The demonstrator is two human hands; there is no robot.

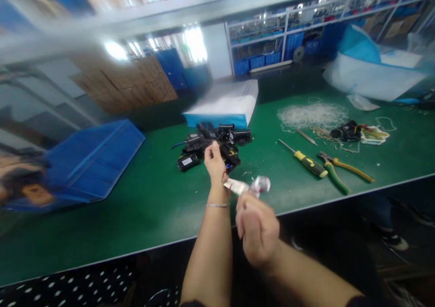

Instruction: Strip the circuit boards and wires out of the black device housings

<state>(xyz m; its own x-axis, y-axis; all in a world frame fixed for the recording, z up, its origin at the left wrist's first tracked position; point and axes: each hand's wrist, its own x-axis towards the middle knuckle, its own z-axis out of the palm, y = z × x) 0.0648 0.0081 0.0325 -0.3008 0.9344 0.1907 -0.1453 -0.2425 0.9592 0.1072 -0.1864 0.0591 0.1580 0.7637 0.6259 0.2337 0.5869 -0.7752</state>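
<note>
My left hand [215, 162] reaches over the near side of a pile of black plastic housings [217, 137], its fingers pinched together. Whatever may be between those fingertips is hidden. Closer to the table edge, my right hand [257, 227] is closed in a fist and blurred by motion. From the top of that fist a white strip with red marks [236, 186] stretches toward my left wrist, and a shiny crumpled silvery piece [261, 184] shows beside it. One black housing with a white label [187, 162] lies left of my left hand.
A yellow-and-black screwdriver [310, 163], pliers [335, 171] and a pen-like tool [306, 137] lie to the right. Behind them are tangled white ties [312, 115]. A white-and-blue package [224, 103] stands behind the pile; a blue bin [95, 162] is left. Another person's hand [13, 175] shows far left.
</note>
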